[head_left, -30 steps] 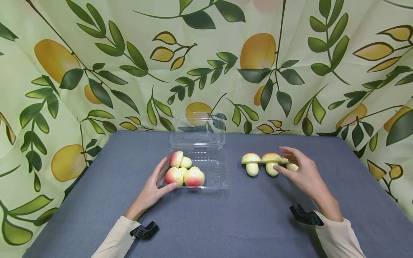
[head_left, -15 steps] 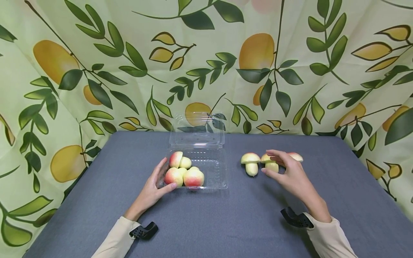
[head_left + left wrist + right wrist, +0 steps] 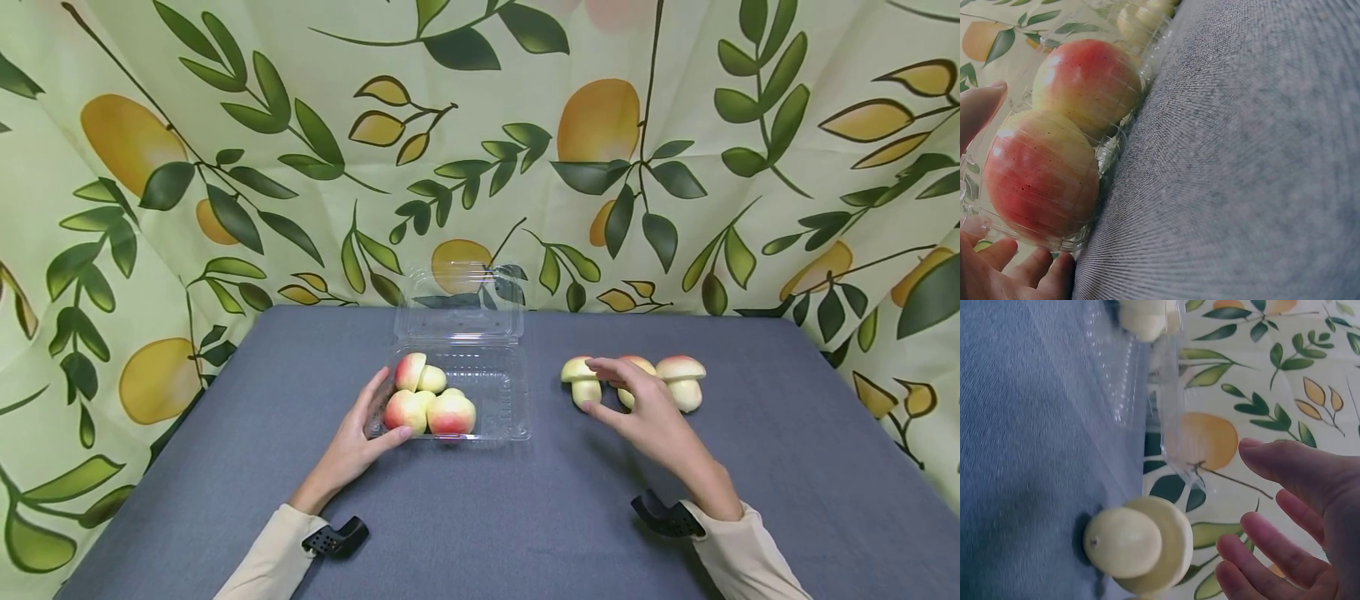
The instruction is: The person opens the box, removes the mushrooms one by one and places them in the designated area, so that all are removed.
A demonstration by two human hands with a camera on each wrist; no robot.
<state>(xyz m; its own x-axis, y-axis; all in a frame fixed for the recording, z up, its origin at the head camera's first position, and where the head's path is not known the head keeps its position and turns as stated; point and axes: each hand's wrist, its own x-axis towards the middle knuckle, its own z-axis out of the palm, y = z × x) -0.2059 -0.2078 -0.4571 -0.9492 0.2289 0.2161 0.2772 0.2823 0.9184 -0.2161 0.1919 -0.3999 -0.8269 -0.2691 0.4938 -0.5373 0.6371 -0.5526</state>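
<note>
The left hand [image 3: 360, 440] grips the left front corner of a clear plastic clamshell container [image 3: 501, 392], thumb on the front rim and fingers along the side wall. In it lie three toy mushrooms with red-and-yellow caps, one at the back [image 3: 410, 372] and two in front; those two caps [image 3: 1088, 84] show large through the plastic in the left wrist view. The right hand [image 3: 648, 417] hovers with thumb and fingers apart by the leftmost mushroom [image 3: 583, 392] of three on the table, holding nothing. That mushroom [image 3: 1125, 542] is seen stem-end on in the right wrist view.
The middle mushroom [image 3: 636, 364] is partly hidden behind the right hand, and another [image 3: 681, 379] lies to its right. The container's raised lid [image 3: 459, 312] stands at the back. A grey cloth [image 3: 480, 517] covers the table, with a fruit-patterned curtain [image 3: 487, 125] behind.
The right hand has moved left along the row, from the rightmost mushroom past the middle one to the leftmost. The left hand and the container have stayed in place.
</note>
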